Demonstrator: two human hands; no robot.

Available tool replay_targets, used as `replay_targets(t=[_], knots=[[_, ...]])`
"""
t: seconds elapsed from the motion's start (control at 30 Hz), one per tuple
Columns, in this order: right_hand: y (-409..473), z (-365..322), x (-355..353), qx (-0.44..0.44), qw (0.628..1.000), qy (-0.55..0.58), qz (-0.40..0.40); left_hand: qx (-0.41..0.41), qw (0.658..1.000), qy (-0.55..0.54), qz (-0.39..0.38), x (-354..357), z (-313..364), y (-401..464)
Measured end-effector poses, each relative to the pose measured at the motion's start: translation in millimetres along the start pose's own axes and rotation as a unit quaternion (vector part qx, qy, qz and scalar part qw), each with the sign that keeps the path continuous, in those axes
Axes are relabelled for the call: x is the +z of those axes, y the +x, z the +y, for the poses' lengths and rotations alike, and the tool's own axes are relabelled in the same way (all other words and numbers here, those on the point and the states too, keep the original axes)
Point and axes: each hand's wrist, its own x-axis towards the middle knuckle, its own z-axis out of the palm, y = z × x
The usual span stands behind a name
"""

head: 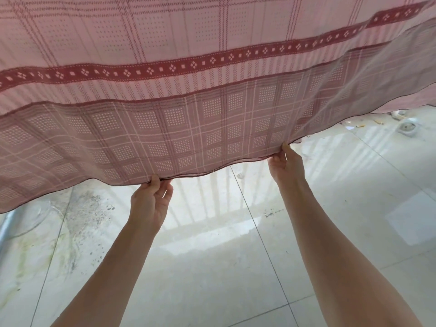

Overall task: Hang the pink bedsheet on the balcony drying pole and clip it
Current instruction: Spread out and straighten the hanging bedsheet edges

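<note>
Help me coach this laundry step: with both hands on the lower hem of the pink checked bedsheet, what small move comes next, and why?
Probably draw the hem outward and down to smooth it. The left hand and right hand pinch the pink checked bedsheet along its lower edge, which sags in waves between and beside them. No pole or clip shows, so clipping can't be judged yet.

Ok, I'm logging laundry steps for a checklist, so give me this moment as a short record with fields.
item: pink bedsheet, hanging, two layers overlapping
left hand: grip on the sheet's lower hem
right hand: grip on the same hem, further right
pole: out of view
clips: none visible
floor: pale tiles, stained at left
small debris: on the floor, far right
</note>
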Motion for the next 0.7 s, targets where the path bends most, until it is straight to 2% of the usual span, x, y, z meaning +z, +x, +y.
replay_targets(t=[0.3, 0.4, 0.5, 0.57, 0.7], knots=[[1.0, -16.4, 0.6, 0.022, 0.999, 0.032, -0.03, -0.01, 1.0, -0.016, 0.024, 8.7, -6.0, 1.0], [1.1, -14.6, -1.0, 0.032, 0.998, 0.027, -0.044, -0.009, 0.998, -0.059, 0.03, 10.8, -8.5, 1.6], [1.9, -13.7, -5.6, 0.032, 0.991, -0.099, -0.084, -0.015, 0.992, -0.127, -0.013, 13.0, -13.0, 2.0], [5.7, -15.0, -7.5, 0.058, 0.99, -0.09, -0.089, -0.021, 0.988, -0.144, -0.055, 20.2, -18.1, 1.8], [13.9, -17.8, -10.6, 0.056, 0.992, -0.076, -0.08, -0.057, 0.99, -0.049, -0.119, 43.8, -42.9, 2.5]])
